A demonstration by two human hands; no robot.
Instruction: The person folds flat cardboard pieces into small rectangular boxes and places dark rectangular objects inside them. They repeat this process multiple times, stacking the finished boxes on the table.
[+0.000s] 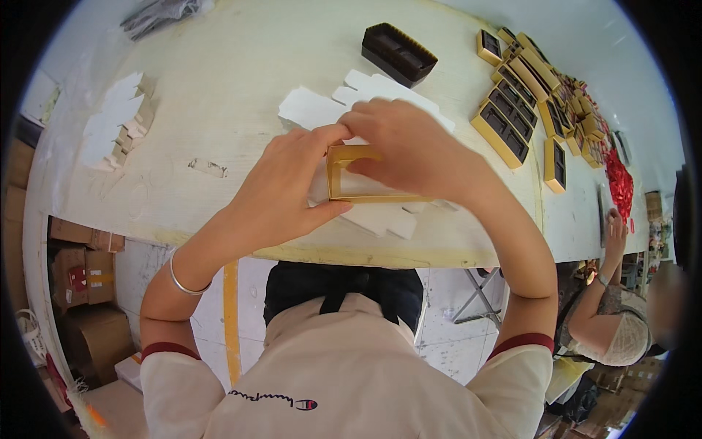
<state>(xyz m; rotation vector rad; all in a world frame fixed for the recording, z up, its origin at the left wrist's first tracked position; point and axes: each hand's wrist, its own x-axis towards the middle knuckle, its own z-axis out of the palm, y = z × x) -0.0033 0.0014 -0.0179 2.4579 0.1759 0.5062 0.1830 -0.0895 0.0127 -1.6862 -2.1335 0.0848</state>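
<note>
Gold-edged box [382, 197] is between my two hands, near the front edge of the tabletop [227, 80], over some white paperboard pieces [307, 108]. Box is rectangular, long side running left to right, shiny gold on rim and walls, open side up, pale surface showing through the opening. Can't tell if it touches the pieces below.

My left hand [289, 172] clasps the left end, thumb at the near corner, fingers at the far one. My right hand [413, 143] is bent over the box, thumb down in the opening, fingers curled past the far side; covers much of the right half, can't tell how tight that grip is.

White pieces stick out on both the far and near sides of the box. Beyond them, dark brown plastic trays [398, 57], stacked, top one with recesses. To the right, gold boxes [501, 135] with dark compartmented inserts in them, several in a row, more piled behind. Left: small white cartons [121, 124] in a cluster. Far right: red ribbon [619, 186] heap near a co-worker's hand [614, 228]. Below left, brown cardboard boxes [95, 274].
</note>
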